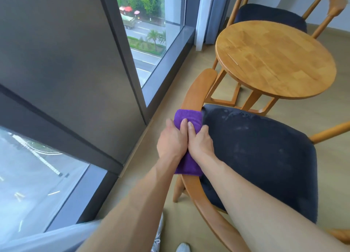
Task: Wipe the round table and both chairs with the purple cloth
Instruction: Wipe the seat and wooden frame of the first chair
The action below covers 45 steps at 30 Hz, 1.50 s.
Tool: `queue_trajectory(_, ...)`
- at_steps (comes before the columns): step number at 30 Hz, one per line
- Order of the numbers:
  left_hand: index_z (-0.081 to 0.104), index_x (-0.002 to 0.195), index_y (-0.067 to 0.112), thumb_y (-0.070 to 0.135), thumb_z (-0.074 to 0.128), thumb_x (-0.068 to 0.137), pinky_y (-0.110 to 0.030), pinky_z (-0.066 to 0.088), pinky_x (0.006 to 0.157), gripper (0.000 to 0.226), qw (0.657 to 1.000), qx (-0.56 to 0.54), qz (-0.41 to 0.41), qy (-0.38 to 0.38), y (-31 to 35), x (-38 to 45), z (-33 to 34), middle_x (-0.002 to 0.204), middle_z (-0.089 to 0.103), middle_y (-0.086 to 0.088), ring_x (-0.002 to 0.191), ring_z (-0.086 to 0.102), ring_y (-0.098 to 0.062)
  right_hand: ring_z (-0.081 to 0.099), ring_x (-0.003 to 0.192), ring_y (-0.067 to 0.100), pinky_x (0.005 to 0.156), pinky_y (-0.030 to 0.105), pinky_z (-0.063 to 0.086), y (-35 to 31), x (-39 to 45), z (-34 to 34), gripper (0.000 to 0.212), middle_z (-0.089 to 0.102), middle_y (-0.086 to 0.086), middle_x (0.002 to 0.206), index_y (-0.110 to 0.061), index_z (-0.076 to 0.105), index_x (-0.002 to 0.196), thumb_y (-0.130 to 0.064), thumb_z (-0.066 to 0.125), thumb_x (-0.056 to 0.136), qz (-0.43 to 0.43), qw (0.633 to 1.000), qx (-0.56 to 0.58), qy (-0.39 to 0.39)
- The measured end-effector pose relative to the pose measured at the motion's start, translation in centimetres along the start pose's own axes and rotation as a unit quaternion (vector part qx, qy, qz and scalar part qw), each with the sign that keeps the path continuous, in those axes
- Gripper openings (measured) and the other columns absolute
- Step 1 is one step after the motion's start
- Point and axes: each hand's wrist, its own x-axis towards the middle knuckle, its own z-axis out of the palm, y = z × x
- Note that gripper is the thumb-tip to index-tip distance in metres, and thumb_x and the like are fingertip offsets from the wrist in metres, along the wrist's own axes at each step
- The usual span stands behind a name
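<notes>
The purple cloth (pixel 187 117) is wrapped over the curved wooden arm rail (pixel 198 89) of the near chair, whose dark blue seat (pixel 261 153) fills the lower right. My left hand (pixel 171 140) and my right hand (pixel 200 140) lie side by side on the cloth, both with fingers curled round it and the rail. The round wooden table (pixel 274 58) stands beyond the chair, its top bare. The second chair (pixel 270 15) with a dark seat stands behind the table.
A floor-to-ceiling window with a dark frame (pixel 132 62) runs along the left, close to the near chair's arm. A pale curtain (pixel 206 15) hangs in the far corner. Light wood floor (pixel 170 92) lies between window and chair. My shoes (pixel 181 248) show at the bottom.
</notes>
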Motion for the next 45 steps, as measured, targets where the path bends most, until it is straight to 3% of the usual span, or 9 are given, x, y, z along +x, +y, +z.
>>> queue_trajectory(10,0.041,0.093,0.015,0.045,0.039,0.101,-0.048,0.048,0.083,0.031,0.996,-0.080,-0.032,0.038,-2.3,-7.2,0.6,0.093,0.062,-0.009,0.092,0.059,-0.034,0.057,0.106,0.029,0.089,0.044,0.046,3.8,-5.6,-0.7,0.042,0.060,0.007,0.105,-0.017,0.043,0.097,-0.058,0.032,0.097,-0.040,0.997,-0.060,-0.030)
queue_trajectory(16,0.037,0.094,0.015,0.042,0.037,0.104,-0.035,0.036,0.069,0.029,0.999,-0.033,0.002,-0.004,-0.6,-0.6,0.2,0.089,0.059,-0.010,0.082,0.056,-0.031,0.059,0.103,0.028,0.080,0.036,0.042,0.8,-0.7,0.0,0.043,0.058,0.004,0.103,-0.017,0.042,0.100,-0.059,0.035,0.097,-0.019,1.000,-0.007,-0.011)
queue_trajectory(22,0.039,0.091,0.017,0.048,0.039,0.101,-0.036,0.033,0.069,0.032,0.997,0.005,0.066,-0.051,2.5,7.9,1.1,0.072,0.047,0.002,0.069,0.045,-0.025,0.057,0.104,0.029,0.089,0.044,0.048,-2.7,6.3,0.2,0.049,0.057,0.007,0.109,-0.016,0.043,0.108,-0.062,0.036,0.094,0.026,0.997,0.055,0.055)
queue_trajectory(27,0.048,0.099,0.012,0.043,0.036,0.104,-0.039,0.034,0.070,0.034,0.979,0.066,0.178,-0.079,6.5,13.8,1.9,0.074,0.042,-0.001,0.077,0.048,-0.029,0.054,0.096,0.027,0.080,0.040,0.046,-5.5,12.4,-0.8,0.062,0.057,0.009,0.114,-0.011,0.045,0.130,-0.061,0.034,0.096,0.062,0.989,0.080,0.111)
queue_trajectory(30,0.053,0.110,0.000,0.032,0.035,0.107,-0.042,0.038,0.075,0.037,0.956,0.093,0.256,-0.108,9.0,16.6,2.3,0.097,0.057,-0.023,0.095,0.058,-0.042,0.056,0.092,0.024,0.073,0.036,0.045,-6.8,15.5,-1.5,0.063,0.059,0.010,0.117,-0.012,0.044,0.136,-0.059,0.034,0.097,0.083,0.982,0.112,0.128)
queue_trajectory(32,0.052,0.116,0.003,0.032,0.033,0.107,-0.038,0.036,0.078,0.036,0.953,0.094,0.259,-0.128,10.4,18.2,2.7,0.117,0.060,-0.023,0.106,0.058,-0.040,0.057,0.093,0.025,0.074,0.035,0.044,-7.6,17.1,-2.1,0.060,0.059,0.012,0.122,-0.012,0.044,0.138,-0.057,0.034,0.098,0.092,0.978,0.118,0.145)
queue_trajectory(36,0.052,0.120,0.003,0.029,0.030,0.108,-0.039,0.039,0.090,0.036,0.942,0.104,0.274,-0.163,11.7,19.4,2.9,0.124,0.059,-0.021,0.113,0.056,-0.040,0.057,0.103,0.027,0.077,0.032,0.038,-8.5,18.5,-2.5,0.058,0.057,0.012,0.131,-0.012,0.040,0.141,-0.053,0.034,0.101,0.097,0.973,0.113,0.178)
queue_trajectory(41,0.050,0.121,0.004,0.036,0.033,0.107,-0.038,0.039,0.081,0.039,0.957,0.103,0.237,-0.129,10.0,17.6,2.8,0.098,0.060,-0.015,0.104,0.059,-0.039,0.059,0.112,0.031,0.083,0.036,0.045,-7.8,16.5,-1.9,0.061,0.059,0.014,0.129,-0.009,0.046,0.136,-0.057,0.031,0.100,0.102,0.977,0.078,0.169)
queue_trajectory(45,0.044,0.104,0.011,0.043,0.037,0.105,-0.033,0.029,0.069,0.032,0.977,0.057,0.186,-0.085,6.6,14.3,2.0,0.092,0.056,-0.010,0.082,0.048,-0.027,0.052,0.093,0.023,0.074,0.036,0.038,-6.3,12.4,-0.5,0.061,0.059,0.013,0.125,-0.009,0.045,0.133,-0.058,0.030,0.100,0.088,0.984,0.042,0.147)
